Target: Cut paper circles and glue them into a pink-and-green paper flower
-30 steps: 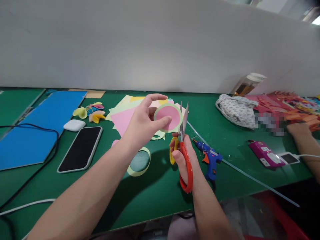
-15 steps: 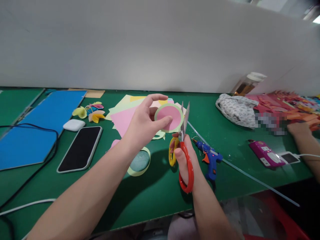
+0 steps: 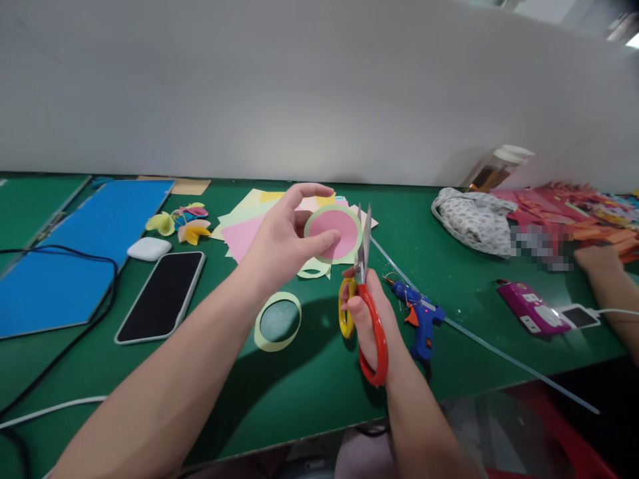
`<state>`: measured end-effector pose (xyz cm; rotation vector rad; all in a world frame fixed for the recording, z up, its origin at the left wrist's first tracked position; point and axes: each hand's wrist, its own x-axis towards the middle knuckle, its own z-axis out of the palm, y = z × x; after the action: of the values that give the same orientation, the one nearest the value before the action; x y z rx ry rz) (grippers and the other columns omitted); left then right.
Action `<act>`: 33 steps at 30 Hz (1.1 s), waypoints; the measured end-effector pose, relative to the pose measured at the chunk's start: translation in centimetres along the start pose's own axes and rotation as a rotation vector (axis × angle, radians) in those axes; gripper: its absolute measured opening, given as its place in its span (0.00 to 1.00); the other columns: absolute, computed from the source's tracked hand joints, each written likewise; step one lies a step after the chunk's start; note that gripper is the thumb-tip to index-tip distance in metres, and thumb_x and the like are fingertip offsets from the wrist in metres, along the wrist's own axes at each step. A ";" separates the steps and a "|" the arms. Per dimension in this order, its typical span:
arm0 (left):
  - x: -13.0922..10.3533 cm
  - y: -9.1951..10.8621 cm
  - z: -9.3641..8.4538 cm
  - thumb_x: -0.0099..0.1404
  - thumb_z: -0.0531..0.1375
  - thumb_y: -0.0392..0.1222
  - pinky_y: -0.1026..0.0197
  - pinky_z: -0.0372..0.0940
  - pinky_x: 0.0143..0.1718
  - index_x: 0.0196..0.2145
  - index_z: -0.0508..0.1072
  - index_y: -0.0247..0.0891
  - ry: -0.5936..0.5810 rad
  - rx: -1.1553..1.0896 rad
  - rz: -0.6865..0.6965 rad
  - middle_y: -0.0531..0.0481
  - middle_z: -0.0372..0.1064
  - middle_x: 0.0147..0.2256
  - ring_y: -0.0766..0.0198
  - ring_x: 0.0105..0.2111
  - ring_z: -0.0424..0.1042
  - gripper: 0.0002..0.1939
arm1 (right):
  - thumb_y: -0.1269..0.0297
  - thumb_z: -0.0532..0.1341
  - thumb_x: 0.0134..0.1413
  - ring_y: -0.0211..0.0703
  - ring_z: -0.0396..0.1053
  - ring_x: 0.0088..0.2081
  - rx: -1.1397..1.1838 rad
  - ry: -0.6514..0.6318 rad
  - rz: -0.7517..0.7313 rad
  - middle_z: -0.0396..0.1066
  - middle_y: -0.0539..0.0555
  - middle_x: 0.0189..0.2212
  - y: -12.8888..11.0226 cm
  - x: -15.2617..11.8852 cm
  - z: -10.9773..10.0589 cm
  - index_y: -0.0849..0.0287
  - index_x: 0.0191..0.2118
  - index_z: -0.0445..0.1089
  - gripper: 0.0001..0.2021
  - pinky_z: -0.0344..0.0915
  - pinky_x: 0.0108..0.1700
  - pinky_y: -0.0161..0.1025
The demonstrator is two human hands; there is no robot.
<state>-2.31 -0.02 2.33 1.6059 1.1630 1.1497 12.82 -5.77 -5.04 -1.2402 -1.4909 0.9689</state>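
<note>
The pink-and-green paper disc (image 3: 333, 221) is raised above the green table (image 3: 314, 392), pinched between thumb and fingers of the left hand (image 3: 279, 246). The right hand (image 3: 382, 303) grips the scissors (image 3: 362, 271), blades upright at the disc's right rim. The blades stand closer together than half a second ago, suggesting a closing cut. A glue gun (image 3: 423, 319) lies to the right.

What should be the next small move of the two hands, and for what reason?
Probably the right hand should close the scissors slightly at the paper circle's edge: the blades stand a little apart there, and the left hand pinches the circle close beside them.
</note>
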 end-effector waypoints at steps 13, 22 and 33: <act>0.3 -0.2 -1.0 0.55 0.63 0.35 0.63 0.69 0.26 0.51 0.64 0.46 -0.017 0.022 0.006 0.55 0.71 0.26 0.64 0.25 0.74 0.26 | 0.31 0.52 0.48 0.37 0.62 0.26 0.002 -0.056 0.016 0.63 0.48 0.27 -0.1 0.0 -0.3 0.54 0.43 0.61 0.30 0.61 0.31 0.36; 0.5 0.1 -1.8 0.54 0.64 0.37 0.63 0.69 0.26 0.52 0.63 0.44 -0.036 0.080 -0.012 0.53 0.71 0.28 0.62 0.27 0.74 0.27 | 0.32 0.54 0.47 0.36 0.57 0.25 0.055 -0.108 0.040 0.60 0.47 0.26 0.0 0.0 -0.4 0.54 0.43 0.60 0.30 0.57 0.29 0.35; 0.5 0.4 -2.5 0.54 0.64 0.37 0.65 0.65 0.23 0.52 0.63 0.45 -0.062 0.121 -0.028 0.53 0.70 0.27 0.63 0.26 0.74 0.28 | 0.33 0.54 0.48 0.35 0.58 0.25 0.023 -0.127 0.034 0.61 0.47 0.26 -0.1 -0.1 -0.4 0.54 0.42 0.61 0.28 0.57 0.27 0.34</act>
<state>-4.60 0.61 3.37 1.6987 1.2305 1.0209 13.20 -5.86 -4.86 -1.2099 -1.5557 1.1022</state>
